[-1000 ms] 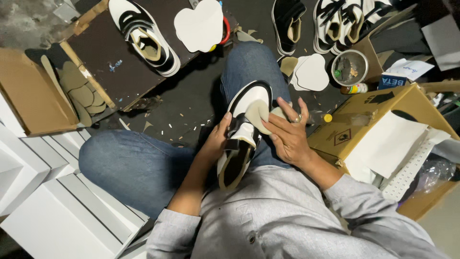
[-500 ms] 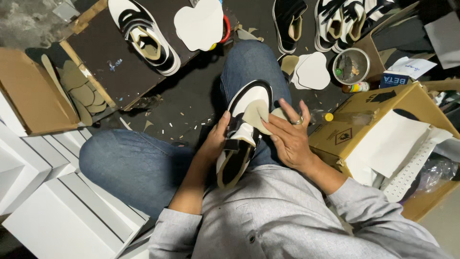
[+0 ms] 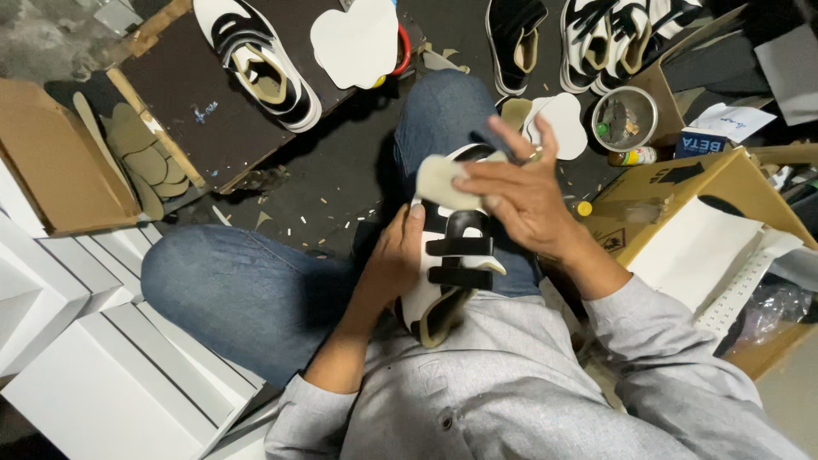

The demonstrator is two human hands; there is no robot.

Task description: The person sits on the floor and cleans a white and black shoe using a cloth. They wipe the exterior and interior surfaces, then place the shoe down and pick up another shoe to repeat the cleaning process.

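A black-and-white shoe [image 3: 452,264] is steadied on the lap by the left hand [image 3: 394,255], fingers curled round its side; a pale pad [image 3: 440,181] is pinched by the right hand [image 3: 520,192] over the toe. Wiping seems underway; firm, even strokes are called for.

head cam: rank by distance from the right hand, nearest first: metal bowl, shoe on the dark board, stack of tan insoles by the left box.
From the right hand:
1. Metal bowl, just up-right of it.
2. Shoe on the dark board, upper left.
3. Stack of tan insoles, far left beside the cardboard box.
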